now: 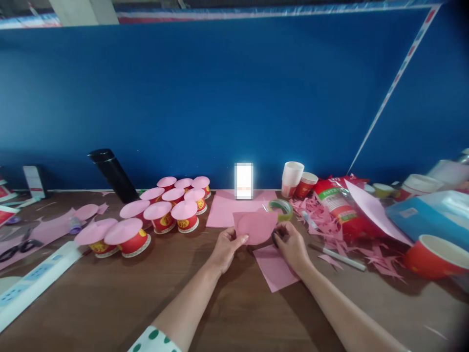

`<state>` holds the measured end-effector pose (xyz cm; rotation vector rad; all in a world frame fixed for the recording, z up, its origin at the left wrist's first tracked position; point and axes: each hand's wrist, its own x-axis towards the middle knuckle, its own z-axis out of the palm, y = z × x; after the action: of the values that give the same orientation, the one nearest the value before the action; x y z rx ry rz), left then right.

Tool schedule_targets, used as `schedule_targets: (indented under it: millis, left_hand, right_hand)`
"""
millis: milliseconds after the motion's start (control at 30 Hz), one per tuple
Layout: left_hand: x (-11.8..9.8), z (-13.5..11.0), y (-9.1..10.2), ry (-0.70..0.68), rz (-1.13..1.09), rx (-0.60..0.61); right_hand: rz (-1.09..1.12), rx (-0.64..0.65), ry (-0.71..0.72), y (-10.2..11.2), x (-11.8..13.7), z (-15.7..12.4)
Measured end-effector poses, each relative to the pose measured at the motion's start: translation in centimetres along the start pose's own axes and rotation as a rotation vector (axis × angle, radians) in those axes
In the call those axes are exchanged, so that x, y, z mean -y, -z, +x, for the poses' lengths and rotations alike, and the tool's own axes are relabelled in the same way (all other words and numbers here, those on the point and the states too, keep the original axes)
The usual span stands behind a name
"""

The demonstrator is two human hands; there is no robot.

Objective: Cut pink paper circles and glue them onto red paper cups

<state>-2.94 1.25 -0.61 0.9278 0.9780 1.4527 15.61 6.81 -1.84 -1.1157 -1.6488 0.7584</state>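
Observation:
My left hand (227, 249) pinches a piece of pink paper (256, 227) between thumb and fingers. Its lower edge is rounded, while the top still has straight edges and corners, and a faint curved line shows on it. My right hand (292, 246) is closed round the black handle of what look like scissors (274, 238) at the paper's right edge; the blades are hidden. Beneath my right hand, a square pink sheet (274, 269) lies on the table. Behind the held paper are a larger pink sheet (223, 208) and a roll of tape (284, 210).
Several red paper cups topped with pink discs (159, 210) stand left, by a black bottle (113, 176) and a white power strip (40, 281). Pink scraps (326, 220), a red package (337, 205), a white stick (342, 256) and a red cup (436, 256) lie right. A bright phone (244, 181) stands behind.

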Motion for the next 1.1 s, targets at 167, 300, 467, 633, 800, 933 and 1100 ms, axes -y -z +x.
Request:
schedule_targets:
  millis: [167, 300, 467, 633, 800, 933, 1100]
  left_hand:
    - [-0.2, 0.1, 0.0, 0.019, -0.027, 0.023]
    - [-0.3, 0.2, 0.0, 0.036, -0.049, 0.029]
    - [-0.2, 0.4, 0.2, 0.059, -0.062, 0.019]
    - [-0.3, 0.6, 0.3, 0.064, -0.062, 0.034]
    - [-0.3, 0.7, 0.2, 0.09, -0.081, 0.008]
    - [-0.3, 0.7, 0.3, 0.096, -0.123, 0.013]
    - [-0.3, 0.8, 0.3, 0.121, -0.144, 0.01]
  right_hand:
    - [-0.031, 0.02, -0.014, 0.0, 0.8, -0.1]
    - [0.019, 0.034, -0.044, -0.1, 0.7, -0.1]
    - [0.25, 0.049, -0.053, -0.6, -0.3, 0.0]
    - [0.252, 0.051, -0.089, -0.7, -0.4, 0.0]
    - [0.306, 0.048, -0.079, -0.8, -0.6, 0.2]
    - [0.248, 0.049, -0.085, -0.7, -0.5, 0.4]
    - [0.224, 0.034, -0.075, -0.6, -0.1, 0.5]
